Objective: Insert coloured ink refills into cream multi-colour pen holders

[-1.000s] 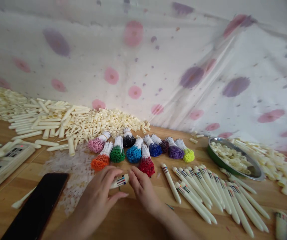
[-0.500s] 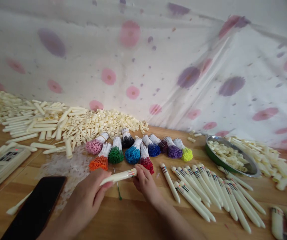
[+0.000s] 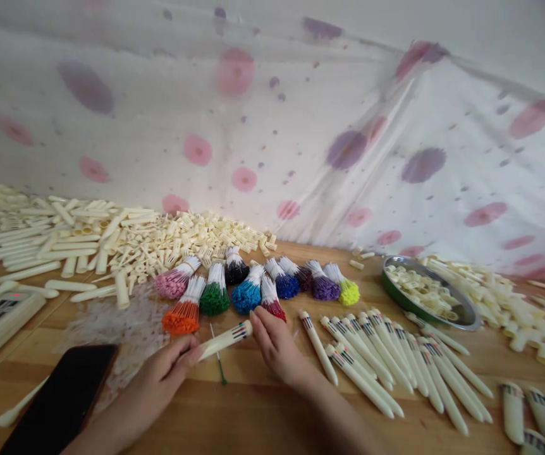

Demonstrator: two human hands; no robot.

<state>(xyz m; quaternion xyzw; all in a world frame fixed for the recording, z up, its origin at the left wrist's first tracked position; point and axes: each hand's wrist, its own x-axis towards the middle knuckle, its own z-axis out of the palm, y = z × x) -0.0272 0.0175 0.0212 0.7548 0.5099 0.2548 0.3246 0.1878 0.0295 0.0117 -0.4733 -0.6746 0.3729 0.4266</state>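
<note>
Fingers (image 3: 183, 345) of left hand (image 3: 164, 371) grip pen (image 3: 222, 340) (cream); right hand (image 3: 276, 344), bunched, touches its end.

Wooden table (image 3: 248, 414) with pens (image 3: 396, 351), refill bundles (image 3: 248, 294), phone (image 3: 64, 398), green dish (image 3: 403, 298).

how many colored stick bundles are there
10, left to right: pink, orange, green, black, cyan, red partly behind the right hand, blue, maroon, purple, yellow; more may be hidden.

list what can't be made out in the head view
In the head view:
Held pen, lower end: hidden in the left hand.
Red bundle, part of its lower end: behind the right hand.
Power strip: cut off by the left edge.
Lowest right-hand pen: cut off below.
</note>
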